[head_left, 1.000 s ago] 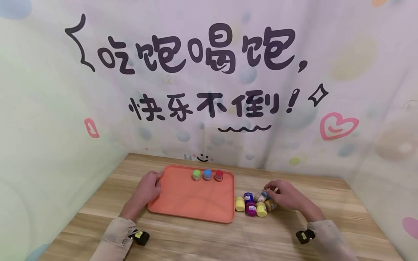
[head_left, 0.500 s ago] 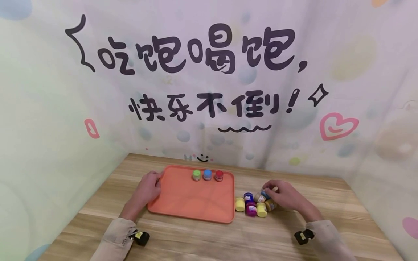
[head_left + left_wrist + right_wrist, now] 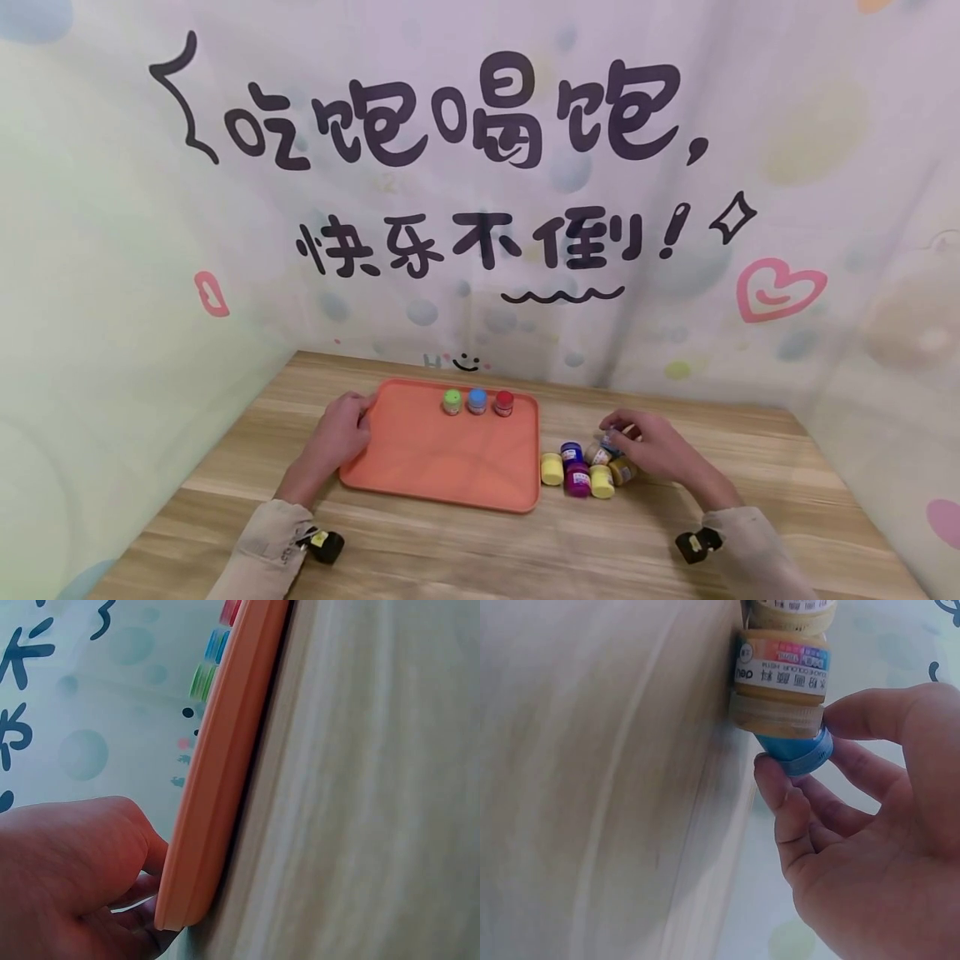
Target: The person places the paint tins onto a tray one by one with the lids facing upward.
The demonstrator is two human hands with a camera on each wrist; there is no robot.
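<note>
Apparently for pickup, right hand (image 3: 651, 443) pinches blue paint jar (image 3: 801, 755), clear lift required; left hand (image 3: 343, 433) grips orange tray (image 3: 450, 458).

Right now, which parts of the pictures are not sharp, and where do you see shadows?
Left wrist view: the tabletop is blurred, the tray edge clearer; right wrist view: the tabletop is soft too, but the label on the ochre jar is partly legible, upside down; head view: a soft shadow near the right hand, faint shading along the backdrop folds.
</note>
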